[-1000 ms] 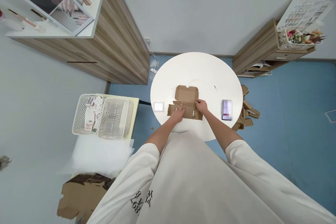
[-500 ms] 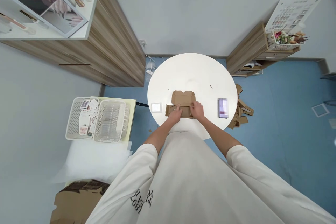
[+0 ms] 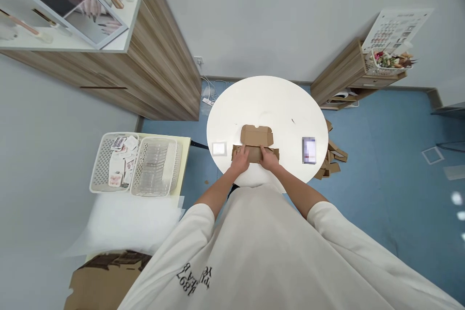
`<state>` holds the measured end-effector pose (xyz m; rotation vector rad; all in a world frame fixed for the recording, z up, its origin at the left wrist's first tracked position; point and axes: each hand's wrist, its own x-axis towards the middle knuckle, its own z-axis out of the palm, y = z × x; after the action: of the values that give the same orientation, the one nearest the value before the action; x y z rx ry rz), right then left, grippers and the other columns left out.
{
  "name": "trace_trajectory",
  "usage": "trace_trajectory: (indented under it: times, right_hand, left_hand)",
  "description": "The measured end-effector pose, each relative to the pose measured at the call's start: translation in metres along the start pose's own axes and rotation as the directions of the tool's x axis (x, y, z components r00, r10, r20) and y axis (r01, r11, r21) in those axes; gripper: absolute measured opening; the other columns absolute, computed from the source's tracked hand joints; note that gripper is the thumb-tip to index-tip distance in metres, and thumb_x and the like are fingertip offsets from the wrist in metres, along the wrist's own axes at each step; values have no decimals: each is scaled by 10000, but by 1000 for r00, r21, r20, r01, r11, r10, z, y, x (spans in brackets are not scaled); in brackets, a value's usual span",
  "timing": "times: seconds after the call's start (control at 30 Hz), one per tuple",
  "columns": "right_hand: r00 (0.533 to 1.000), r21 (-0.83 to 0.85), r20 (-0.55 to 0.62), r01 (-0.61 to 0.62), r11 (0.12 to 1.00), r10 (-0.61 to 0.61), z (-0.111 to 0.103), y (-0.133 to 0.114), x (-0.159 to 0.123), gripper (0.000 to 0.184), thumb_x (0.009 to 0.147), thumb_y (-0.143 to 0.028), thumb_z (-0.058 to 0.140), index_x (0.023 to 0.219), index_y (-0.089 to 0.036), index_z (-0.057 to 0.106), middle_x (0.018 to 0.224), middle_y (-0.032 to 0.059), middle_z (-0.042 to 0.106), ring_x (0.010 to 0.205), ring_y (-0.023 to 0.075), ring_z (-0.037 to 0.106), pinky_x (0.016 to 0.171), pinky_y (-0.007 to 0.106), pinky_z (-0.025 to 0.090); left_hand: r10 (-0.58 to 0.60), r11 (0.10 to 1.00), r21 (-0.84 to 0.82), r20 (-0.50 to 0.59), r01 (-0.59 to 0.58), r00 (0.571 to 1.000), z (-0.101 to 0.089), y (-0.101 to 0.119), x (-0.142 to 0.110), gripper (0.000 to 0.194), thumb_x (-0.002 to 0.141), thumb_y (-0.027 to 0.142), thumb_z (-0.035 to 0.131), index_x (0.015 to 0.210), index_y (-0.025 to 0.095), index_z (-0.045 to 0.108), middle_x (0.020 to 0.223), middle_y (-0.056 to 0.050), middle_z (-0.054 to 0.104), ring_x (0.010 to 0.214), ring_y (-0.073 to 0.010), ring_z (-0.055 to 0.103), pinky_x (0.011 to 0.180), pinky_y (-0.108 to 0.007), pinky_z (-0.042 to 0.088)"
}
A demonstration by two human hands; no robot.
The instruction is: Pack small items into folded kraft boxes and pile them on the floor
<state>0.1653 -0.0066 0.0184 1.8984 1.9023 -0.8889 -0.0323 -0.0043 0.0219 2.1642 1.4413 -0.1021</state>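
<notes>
A brown cardboard box (image 3: 256,135), partly folded, lies on the round white table (image 3: 267,101) with its lid flap raised away from me. My left hand (image 3: 240,159) grips the left part of its near section, the thumb pointing inward. On the right part of that section, my right hand (image 3: 269,159) also holds the cardboard. Small side flaps stick out beyond both hands. The fingers' undersides are hidden. To the left on the table is a small clear case (image 3: 219,148); at the right lies a phone with a blurred screen (image 3: 309,150).
White baskets of cards (image 3: 95,169) and clear cases (image 3: 134,179) stand on a side table at left. Below them are translucent sheets (image 3: 127,223) and flat cardboard (image 3: 105,283). Folded cardboard pieces (image 3: 330,167) lie on the floor at right. Wooden cabinets (image 3: 167,68) flank the table.
My right hand has moved from the box's right end inward onto its near section. The right side flap now lies outward. The view has shifted slightly.
</notes>
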Motion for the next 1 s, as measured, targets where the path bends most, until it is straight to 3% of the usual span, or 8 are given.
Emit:
trace_trajectory:
  times: [0.1, 0.2, 0.4, 0.73, 1.0]
  right_hand:
    - [1000, -6, -3, 1, 1000, -1, 0, -1, -1, 921, 929, -359, 596, 1636, -175, 35, 1247, 187, 659, 1149, 337, 613, 947, 396, 422]
    - [1000, 5, -2, -1, 1000, 1, 0, -2, 0, 934, 928, -358, 604, 1637, -184, 22, 1237, 177, 666, 1149, 335, 611, 937, 390, 427]
    - [1000, 10, 1, -18, 1000, 18, 1, -3, 0, 936, 928, -341, 613, 1637, -171, 28, 1219, 185, 673, 1086, 321, 646, 887, 376, 454]
    - [999, 6, 25, -28, 1000, 27, 2, -3, -2, 949, 924, -338, 613, 1634, -166, 7, 1275, 185, 654, 1111, 322, 636, 894, 372, 468]
    - [994, -8, 86, -61, 998, 62, -5, -7, -2, 983, 947, -359, 582, 1625, -185, -108, 1307, 169, 633, 1142, 311, 622, 910, 364, 469]
  left_hand:
    - [-173, 985, -21, -103, 171, 980, -4, -18, -16, 694, 875, 176, 515, 1526, 243, 286, 1638, -150, 233, 1456, -342, 315, 1122, -491, 321]
    - [-285, 959, -29, -85, 283, 955, -6, -31, -21, 716, 885, 186, 495, 1552, 228, 239, 1576, -173, 333, 1400, -340, 378, 1083, -471, 351]
    - [-271, 962, -26, -9, 271, 962, -1, -32, -5, 653, 926, 209, 472, 1536, 201, 239, 1333, -175, 559, 1251, -317, 500, 1010, -443, 390]
    - [-267, 963, -20, 15, 267, 964, 2, -40, 9, 543, 915, 199, 525, 1432, 204, 359, 1325, -165, 533, 1216, -299, 529, 975, -404, 408]
    - [-205, 977, -53, 11, 205, 979, 2, -31, 8, 534, 920, 187, 525, 1431, 222, 374, 1309, -156, 519, 1205, -315, 520, 960, -418, 402]
